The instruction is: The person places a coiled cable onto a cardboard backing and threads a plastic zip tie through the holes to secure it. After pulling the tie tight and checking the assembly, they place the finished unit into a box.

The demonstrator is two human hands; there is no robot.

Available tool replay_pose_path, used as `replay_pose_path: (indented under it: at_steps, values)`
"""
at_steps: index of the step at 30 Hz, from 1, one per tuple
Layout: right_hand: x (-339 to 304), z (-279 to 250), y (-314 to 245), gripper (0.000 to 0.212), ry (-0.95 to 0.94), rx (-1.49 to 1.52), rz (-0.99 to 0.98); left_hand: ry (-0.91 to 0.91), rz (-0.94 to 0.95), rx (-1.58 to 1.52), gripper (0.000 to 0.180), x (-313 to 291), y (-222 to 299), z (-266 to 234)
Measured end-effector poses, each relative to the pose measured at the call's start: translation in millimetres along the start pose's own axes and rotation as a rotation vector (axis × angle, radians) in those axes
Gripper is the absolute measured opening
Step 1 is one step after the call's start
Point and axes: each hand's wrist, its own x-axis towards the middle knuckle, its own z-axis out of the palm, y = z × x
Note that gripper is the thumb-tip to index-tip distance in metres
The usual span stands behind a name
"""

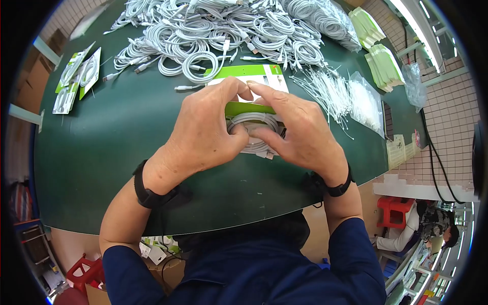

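Observation:
A coiled grey-white cable [256, 118] lies against a green and white backing card [248, 108] above the near-middle of the table. My left hand [203, 127] pinches the coil and card from the left, its thumb pressed on the cable. From the right, my right hand [307, 127] grips the same pair, fingertips over the card's top edge and thumb on the coil. A connector end [268, 156] hangs below the coil. My fingers partly hide the card and cable. Just beyond my hands, another green-topped card [272, 73] lies on the table.
A heap of coiled cables [178, 38] covers the far side of the green table [101, 168]. White cable ties [325, 89] and a clear bag of ties [366, 101] lie right. Stacked green cards [384, 66] stand beyond them. Carded cables [76, 79] lie left. A person [434, 223] sits far right.

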Motion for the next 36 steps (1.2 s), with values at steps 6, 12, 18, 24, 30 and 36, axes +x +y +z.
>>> replay_pose_path:
  at_steps: [6,12,18,24,30,36]
  values:
    - [-5,12,3,0.051,0.036,0.311,0.332,0.270,0.212,0.315,0.069,10,6,2]
    - [-9,27,11,0.056,0.123,0.515,0.364,0.331,-0.171,-0.096,0.071,4,5,12]
    - [-14,42,12,0.058,0.078,0.624,0.410,0.122,-0.232,-0.171,0.071,-2,-18,11]
    - [-13,46,12,0.056,0.102,0.672,0.390,0.273,-0.211,-0.323,0.056,0,-12,17]
    - [-11,44,16,0.057,0.118,0.657,0.411,0.295,-0.368,-0.670,0.046,4,-1,15]
    - [-13,44,20,0.058,0.126,0.620,0.398,-0.030,-0.687,-0.793,0.042,3,-8,-5]
